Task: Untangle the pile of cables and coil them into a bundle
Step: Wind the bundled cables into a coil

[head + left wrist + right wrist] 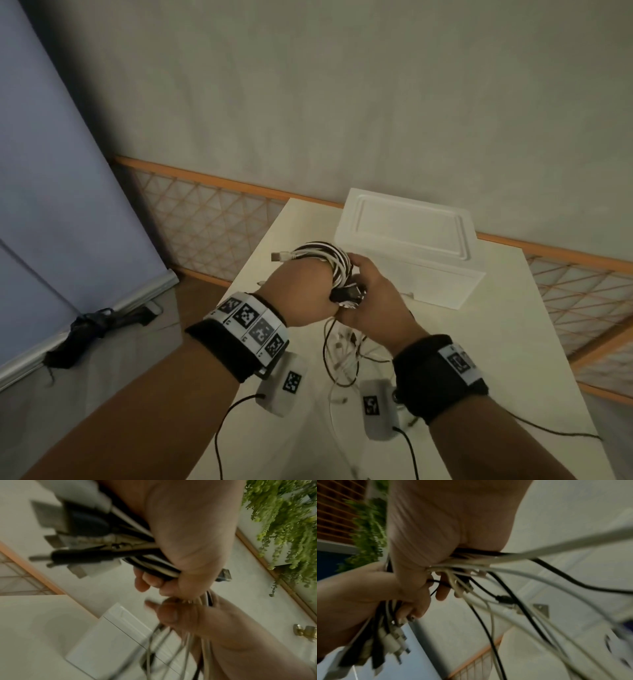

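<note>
A pale wall (342, 102) with a wooden lattice panel (205, 219) along its foot closes the far side, a blue screen (51, 171) stands at the left, and a cream table (479, 342) fills the near right, with a white lidded box (407, 246) at its far end.

At the left, the left hand (301, 291) is held above the table with its fingers curled round a bundle (329, 260) of black and white cables already wound into loops; a white plug (279, 256) sticks out to the far left. In the left wrist view several plug ends (68, 545) are seen fanned out of the fist.

Just to the right, touching it, the right hand (373, 294) is closed on the same cables, and the loose cable tails (342, 353) hang below both hands to the table, where a small tangle is left. The loops lie roughly across the left palm, the slack running down and toward the near side; the right hand is judged the nearer to that slack, so the next turn would be fed by it.

Square black-and-white code markers (253, 318) are worn on both wrist bands; no brand or readable writing is seen.
</note>
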`<state>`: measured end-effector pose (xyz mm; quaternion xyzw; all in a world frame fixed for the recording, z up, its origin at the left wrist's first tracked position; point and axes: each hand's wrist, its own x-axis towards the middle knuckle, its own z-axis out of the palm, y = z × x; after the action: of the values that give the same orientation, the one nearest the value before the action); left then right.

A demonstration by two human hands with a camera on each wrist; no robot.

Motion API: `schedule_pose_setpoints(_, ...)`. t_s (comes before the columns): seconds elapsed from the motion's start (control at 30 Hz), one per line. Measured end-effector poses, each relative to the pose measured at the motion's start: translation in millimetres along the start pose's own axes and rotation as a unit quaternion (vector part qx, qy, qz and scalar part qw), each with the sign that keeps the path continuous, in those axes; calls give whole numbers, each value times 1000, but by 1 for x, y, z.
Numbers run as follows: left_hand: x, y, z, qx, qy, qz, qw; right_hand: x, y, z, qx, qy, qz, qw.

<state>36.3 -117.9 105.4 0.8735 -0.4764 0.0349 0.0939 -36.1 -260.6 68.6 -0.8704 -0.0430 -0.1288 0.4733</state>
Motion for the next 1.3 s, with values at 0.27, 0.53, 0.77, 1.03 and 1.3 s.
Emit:
schedule_pose_setpoints(0.27,-14,-2,1,-145,6,-119,982,-12,14,1,-26,12,64,998)
schedule_pose_setpoints(0.53,-17,-1,2,-466,-96,-133,870,-4,-6,-29,-316,75,-145,935)
schedule_pose_setpoints(0.77,-22,10,14,-679,-188,-55,708,19,-25,-57,-250,-74,-197,945)
schedule_pose_setpoints(1.03,-23,37,8,-797,-217,91,557,21,-16,-49,257,-152,-20,954)
schedule_pose_setpoints(1.3,-24,37,8,-819,-141,46,554,18,-21,-15,436,-74,49,896)
